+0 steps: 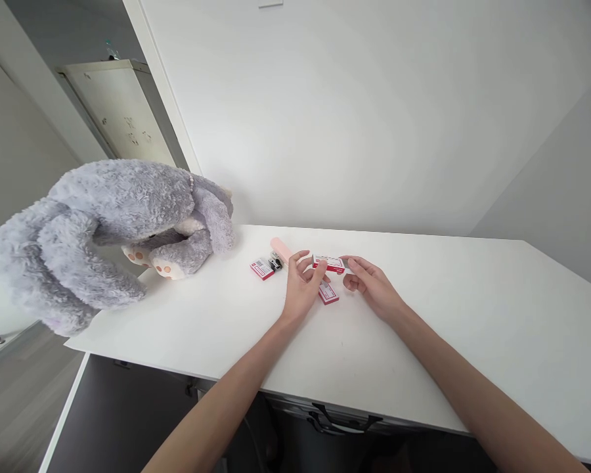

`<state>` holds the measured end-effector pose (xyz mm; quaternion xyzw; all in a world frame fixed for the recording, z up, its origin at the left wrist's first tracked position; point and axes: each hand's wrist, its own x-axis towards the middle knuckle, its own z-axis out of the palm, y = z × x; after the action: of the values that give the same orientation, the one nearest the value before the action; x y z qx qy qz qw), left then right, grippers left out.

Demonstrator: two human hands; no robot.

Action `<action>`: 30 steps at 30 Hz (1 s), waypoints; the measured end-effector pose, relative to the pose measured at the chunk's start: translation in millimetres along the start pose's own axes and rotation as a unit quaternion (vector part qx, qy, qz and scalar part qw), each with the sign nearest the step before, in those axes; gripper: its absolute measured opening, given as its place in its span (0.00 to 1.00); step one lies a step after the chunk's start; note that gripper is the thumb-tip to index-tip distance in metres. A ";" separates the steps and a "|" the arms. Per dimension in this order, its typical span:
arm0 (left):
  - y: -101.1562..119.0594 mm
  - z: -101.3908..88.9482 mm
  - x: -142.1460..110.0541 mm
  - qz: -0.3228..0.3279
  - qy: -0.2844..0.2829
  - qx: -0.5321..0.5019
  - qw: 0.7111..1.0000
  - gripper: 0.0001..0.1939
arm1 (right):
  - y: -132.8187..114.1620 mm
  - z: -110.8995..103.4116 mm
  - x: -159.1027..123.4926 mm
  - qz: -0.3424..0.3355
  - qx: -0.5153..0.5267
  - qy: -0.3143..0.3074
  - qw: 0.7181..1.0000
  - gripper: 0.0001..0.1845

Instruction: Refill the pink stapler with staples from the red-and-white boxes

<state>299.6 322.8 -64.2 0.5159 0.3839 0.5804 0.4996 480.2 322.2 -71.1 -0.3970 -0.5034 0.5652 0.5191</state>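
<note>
My left hand [303,282] holds a small red-and-white box [328,264] between thumb and fingers, tilted a little above the table. At the right end of that box, my right hand [372,282] pinches a small grey strip [347,263], perhaps staples; its exact kind is too small to tell. Below the held box, a second red-and-white box [328,293] lies on the table, partly hidden by my left hand. A third such box [262,268] lies further left, beside a small black-and-silver object [275,262]. Behind my left hand is a long pink object [280,249], partly covered.
A large grey plush toy [128,197] sits on the left end of the white table [398,368]. A white wall [349,118] rises behind the table. Below the front edge, a dark handle [345,424] shows. A metal cabinet [118,105] stands at the back left.
</note>
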 end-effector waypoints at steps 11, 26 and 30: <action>7.2 -1.4 -3.4 -0.048 -0.149 0.008 0.988 0.24 | -4.5 1.1 -4.0 -0.002 0.044 -0.047 0.998 0.21; 13.5 -5.9 -3.7 0.104 0.073 0.164 0.978 0.19 | -1.6 -2.4 -0.8 0.006 0.076 -0.064 0.995 0.22; 5.1 -7.2 -3.6 0.159 0.147 0.308 0.926 0.15 | -0.9 -2.4 -0.3 0.009 0.070 -0.065 0.995 0.21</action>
<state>291.5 318.7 -61.3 0.6074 0.5254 0.5753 0.1551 482.8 322.3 -70.7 -0.3269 -0.4914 0.6286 0.5065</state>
